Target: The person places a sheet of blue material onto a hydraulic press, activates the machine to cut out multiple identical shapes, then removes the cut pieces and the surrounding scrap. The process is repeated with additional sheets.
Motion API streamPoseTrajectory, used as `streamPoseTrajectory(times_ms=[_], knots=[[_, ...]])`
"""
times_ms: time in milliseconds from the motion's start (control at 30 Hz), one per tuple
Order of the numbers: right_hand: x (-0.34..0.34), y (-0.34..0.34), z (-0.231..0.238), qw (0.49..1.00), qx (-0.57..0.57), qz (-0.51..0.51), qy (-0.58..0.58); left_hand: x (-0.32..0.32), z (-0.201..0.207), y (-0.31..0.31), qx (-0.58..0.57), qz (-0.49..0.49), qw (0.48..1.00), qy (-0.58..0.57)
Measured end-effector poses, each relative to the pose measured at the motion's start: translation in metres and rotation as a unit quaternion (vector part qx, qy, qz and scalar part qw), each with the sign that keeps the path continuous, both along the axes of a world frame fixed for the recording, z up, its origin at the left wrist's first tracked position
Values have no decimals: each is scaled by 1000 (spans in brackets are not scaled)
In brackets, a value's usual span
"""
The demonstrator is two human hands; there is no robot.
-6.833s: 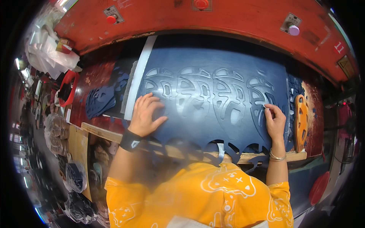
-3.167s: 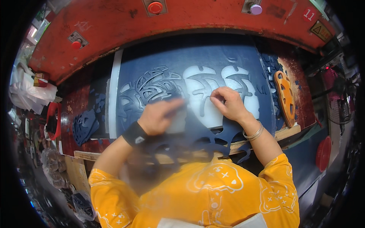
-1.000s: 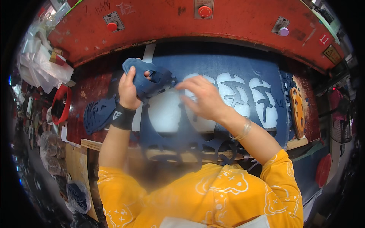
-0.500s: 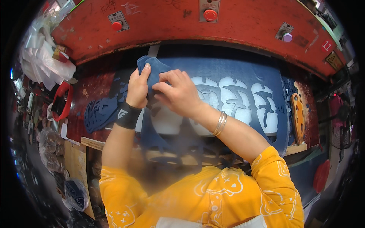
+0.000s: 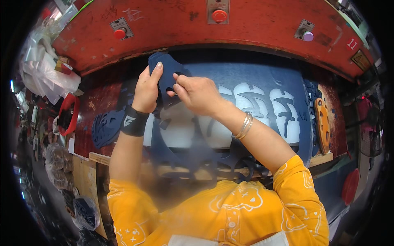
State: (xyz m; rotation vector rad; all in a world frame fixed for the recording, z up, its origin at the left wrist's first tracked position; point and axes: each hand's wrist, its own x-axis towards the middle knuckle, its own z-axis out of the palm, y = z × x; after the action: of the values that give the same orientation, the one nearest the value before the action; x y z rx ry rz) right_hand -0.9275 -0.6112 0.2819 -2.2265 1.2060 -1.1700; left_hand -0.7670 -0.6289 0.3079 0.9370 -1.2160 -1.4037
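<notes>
My left hand (image 5: pixel 146 92), with a black wristband, grips some flat blue cut pieces (image 5: pixel 167 67) that look stacked, its thumb lying on top. My right hand (image 5: pixel 200 95) is closed at their right side, its curled fingertips against the dark slots in the top piece. Whether a scrap is pinched there is hidden. Beneath both hands lies a blue sheet (image 5: pixel 242 65) with shoe-upper-shaped openings, through which a white board (image 5: pixel 253 102) shows. To the left rests another stack of slotted blue pieces (image 5: pixel 107 126).
A red machine beam (image 5: pixel 172 35) with a red push button (image 5: pixel 219 16) spans the far side. An orange cutting die (image 5: pixel 322 125) stands at the right end. A wooden edge (image 5: pixel 99 158) runs along the front. Blue scraps (image 5: pixel 313 92) lie near the die.
The blue pieces have turned and now show more of their slotted face. My right hand has shifted slightly right, its fingertips now at the slots. The whole view has moved a little.
</notes>
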Motion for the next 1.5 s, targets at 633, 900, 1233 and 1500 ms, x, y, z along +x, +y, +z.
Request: streamPoseTrajectory(times_ms=[633, 900, 1233, 1500], knots=[[-35, 62, -41, 959, 159, 183, 145, 78, 122, -76, -136, -63, 987, 63], [-11, 33, 12, 997, -17, 54, -54, 26, 145, -9, -156, -165, 969, 94], [3, 30, 12, 991, 19, 81, -108, 17, 139, 25, -108, -22, 989, 103], [-17, 47, -9, 998, -31, 8, 53, 96, 112, 3, -20, 44, 999, -25]])
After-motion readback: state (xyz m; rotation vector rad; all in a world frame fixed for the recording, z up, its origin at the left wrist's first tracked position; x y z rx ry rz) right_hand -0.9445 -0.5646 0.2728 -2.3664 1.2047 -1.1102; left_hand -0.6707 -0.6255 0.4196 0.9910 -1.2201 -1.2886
